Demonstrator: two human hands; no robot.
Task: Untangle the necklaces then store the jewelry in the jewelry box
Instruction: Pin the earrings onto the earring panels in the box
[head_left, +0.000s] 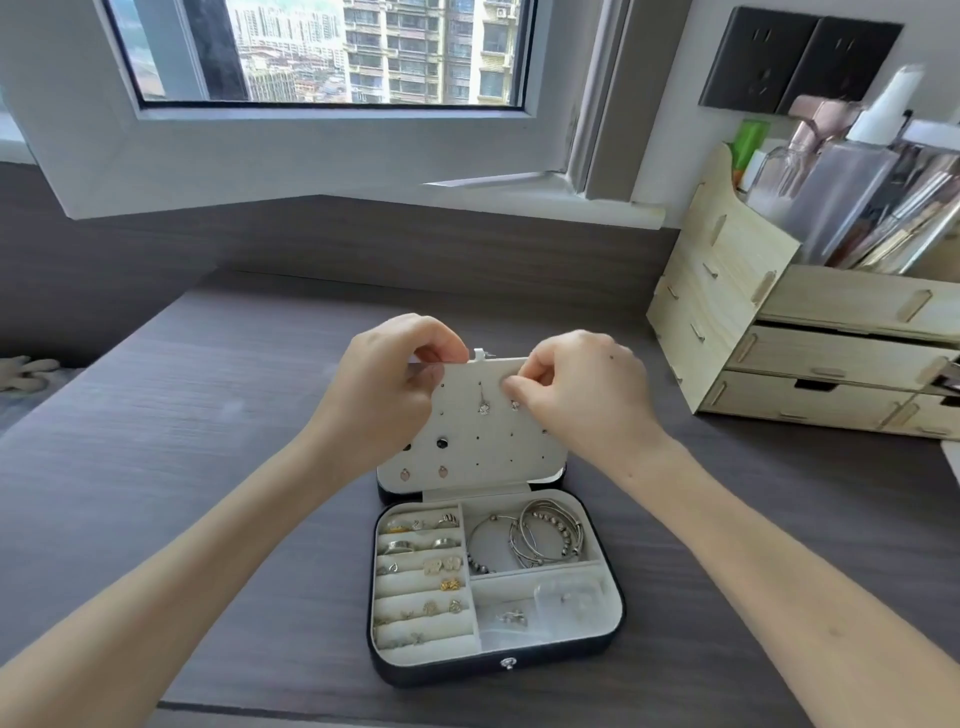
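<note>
The box (493, 662) lies open at the centre of the desk (208, 415), with bangles (545, 535) inside at 1 o'clock. Its panel (483, 452) stands upright behind. The left hand (395, 374) has its fingers pinching the panel's top at 11 o'clock, and the right hand (576, 384) pinches it at 1 o'clock.

Open dark jewelry box (613, 642), white earring panel (483, 447) upright, bangles (540, 535) inside.

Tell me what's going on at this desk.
A person is working at an open jewelry box on the desk. The left hand pinches the top edge of the upright earring panel, and the right hand pinches at the panel near its top; whether it holds a stud is too small to tell. Rings and bangles already lie in the box.
</note>
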